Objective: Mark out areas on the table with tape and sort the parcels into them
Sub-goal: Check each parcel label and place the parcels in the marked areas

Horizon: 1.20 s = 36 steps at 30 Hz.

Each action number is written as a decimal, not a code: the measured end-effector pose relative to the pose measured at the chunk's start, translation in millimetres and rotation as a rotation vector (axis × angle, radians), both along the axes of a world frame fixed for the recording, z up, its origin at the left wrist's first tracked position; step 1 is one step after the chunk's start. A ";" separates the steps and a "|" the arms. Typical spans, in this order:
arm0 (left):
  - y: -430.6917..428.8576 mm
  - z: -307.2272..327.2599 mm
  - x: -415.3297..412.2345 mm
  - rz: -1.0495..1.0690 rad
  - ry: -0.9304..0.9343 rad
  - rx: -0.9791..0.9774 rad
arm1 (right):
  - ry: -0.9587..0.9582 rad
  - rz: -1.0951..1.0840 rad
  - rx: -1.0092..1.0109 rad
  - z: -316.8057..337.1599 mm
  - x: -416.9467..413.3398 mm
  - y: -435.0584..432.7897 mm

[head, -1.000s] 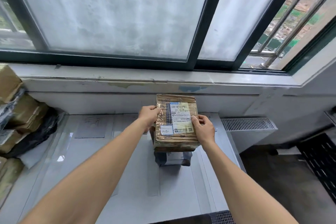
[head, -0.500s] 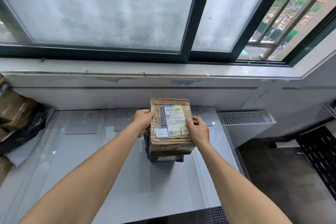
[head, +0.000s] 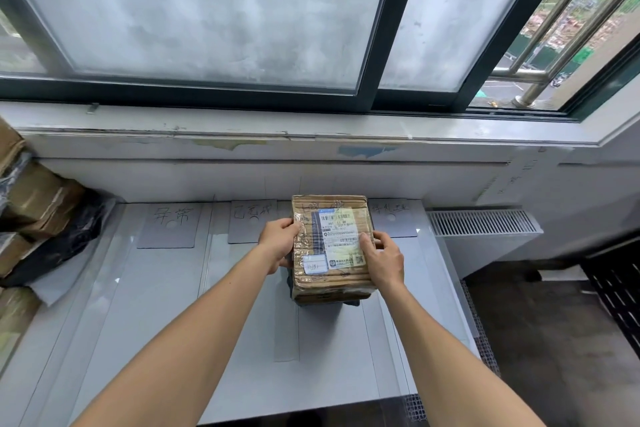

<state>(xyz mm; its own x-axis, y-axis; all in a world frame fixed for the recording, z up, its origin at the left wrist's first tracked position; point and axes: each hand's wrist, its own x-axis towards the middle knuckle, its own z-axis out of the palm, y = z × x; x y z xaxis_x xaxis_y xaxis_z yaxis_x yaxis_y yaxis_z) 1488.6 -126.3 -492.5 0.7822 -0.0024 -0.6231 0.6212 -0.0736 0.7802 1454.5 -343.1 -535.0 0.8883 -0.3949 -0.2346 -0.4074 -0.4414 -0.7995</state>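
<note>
Cardboard parcel (head: 330, 246), grasped in both hands over taped surface (head: 166, 340).
Near: grey surface divided by lengthwise tape strips (head: 286, 336). Middle: left hand (head: 278, 243) grips the parcel's left edge, right hand (head: 382, 258) its right edge, thumb on the shipping label; the parcel sits over a dark parcel (head: 352, 303), right of centre. Far: handwritten cards (head: 169, 229) along the wall; piled parcels (head: 38, 198) at far left.
</note>
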 end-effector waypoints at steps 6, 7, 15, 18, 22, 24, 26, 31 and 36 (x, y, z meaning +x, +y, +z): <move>-1.0 5.2 1.2 0.013 0.019 -0.015 | 0.007 -0.006 0.029 3.6 0.3 -0.8; -1.9 5.4 0.1 0.018 0.018 -0.015 | 0.008 -0.007 0.032 3.7 -0.2 -0.5; -2.4 3.1 -13.4 0.024 0.010 -0.025 | 0.016 -0.004 -0.013 4.1 -6.7 -4.0; -5.3 -1.4 -18.0 0.050 -0.012 -0.013 | 0.009 -0.010 -0.024 1.8 -10.4 -1.9; -7.8 -6.3 -20.2 0.060 -0.042 0.046 | -0.006 -0.017 0.001 -5.5 -13.5 0.7; -9.4 -8.0 -18.6 0.054 -0.064 0.084 | -0.010 -0.017 -0.004 -6.9 -11.8 0.5; -11.7 -9.0 -16.5 0.061 -0.076 0.103 | -0.008 -0.019 0.001 -8.0 -8.9 -0.6; -13.4 -10.7 -16.9 0.072 -0.074 0.111 | -0.007 -0.021 0.011 -7.8 -9.7 0.0; -14.3 -2.5 -14.7 0.072 -0.044 0.093 | 0.013 -0.023 0.010 -3.3 -8.8 -0.7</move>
<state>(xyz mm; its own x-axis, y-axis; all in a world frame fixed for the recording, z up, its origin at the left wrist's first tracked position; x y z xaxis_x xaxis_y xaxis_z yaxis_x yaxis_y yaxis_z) 1473.8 -140.5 -495.0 0.8047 0.1114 -0.5831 0.5930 -0.1033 0.7986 1445.7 -343.8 -538.3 0.8759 -0.4124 -0.2503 -0.4277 -0.4238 -0.7984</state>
